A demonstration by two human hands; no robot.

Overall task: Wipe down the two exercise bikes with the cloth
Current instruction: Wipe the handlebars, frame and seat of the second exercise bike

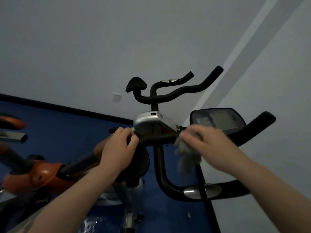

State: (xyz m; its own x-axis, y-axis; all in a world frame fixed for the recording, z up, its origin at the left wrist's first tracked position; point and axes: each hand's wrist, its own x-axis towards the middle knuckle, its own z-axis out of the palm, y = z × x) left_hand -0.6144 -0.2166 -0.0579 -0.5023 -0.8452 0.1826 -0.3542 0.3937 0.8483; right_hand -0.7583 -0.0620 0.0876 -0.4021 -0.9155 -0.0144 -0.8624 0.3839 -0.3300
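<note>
At the frame's centre, a person's right hand (pixel 204 140) is gripping a grey cloth (pixel 186 157) against the bike's handlebar (pixel 159 137) while the left hand (pixel 120 145) is clutching the bar's other side; loose hanging folds risk snagging.

head view, tilted, close above handlebars (pixel 159 140)

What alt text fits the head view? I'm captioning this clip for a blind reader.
A person's right hand rubs a grey cloth on a bike's black handlebar while the left hand grips the bar's other side. A console sits just behind the right hand; an orange bike stands to the left on blue floor.
</note>
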